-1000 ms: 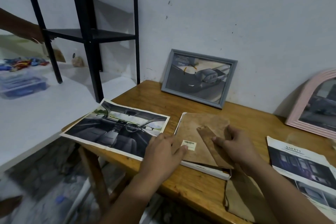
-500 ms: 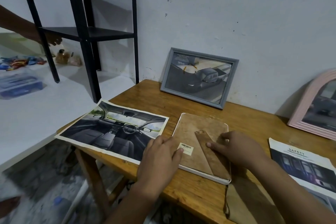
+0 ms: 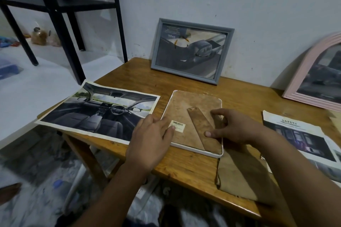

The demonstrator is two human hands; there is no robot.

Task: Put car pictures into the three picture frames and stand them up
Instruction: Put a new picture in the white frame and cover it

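A white picture frame [image 3: 193, 121] lies face down on the wooden table [image 3: 184, 167], its brown backing board and stand strut [image 3: 203, 131] facing up. My left hand [image 3: 151, 140] lies flat on the frame's left edge, fingertips by the barcode sticker. My right hand [image 3: 234, 127] rests on the right edge, thumb pressing the strut. A car interior picture [image 3: 99, 114] lies loose to the left. A grey frame [image 3: 191, 49] with a car picture stands against the wall. A pink arched frame [image 3: 317, 73], also filled, leans at the right.
A printed sheet headed SAFETY [image 3: 300, 140] lies at the right, a brown board [image 3: 239, 177] at the table's front edge. A black metal shelf [image 3: 60, 11] stands on a white surface [image 3: 27, 94] to the left, with a jar [image 3: 38, 36] behind it.
The backing board, lifted and askew a second ago, now lies flat inside the white frame. Both hands press it down. The other person's arm at the far left has gone from view.
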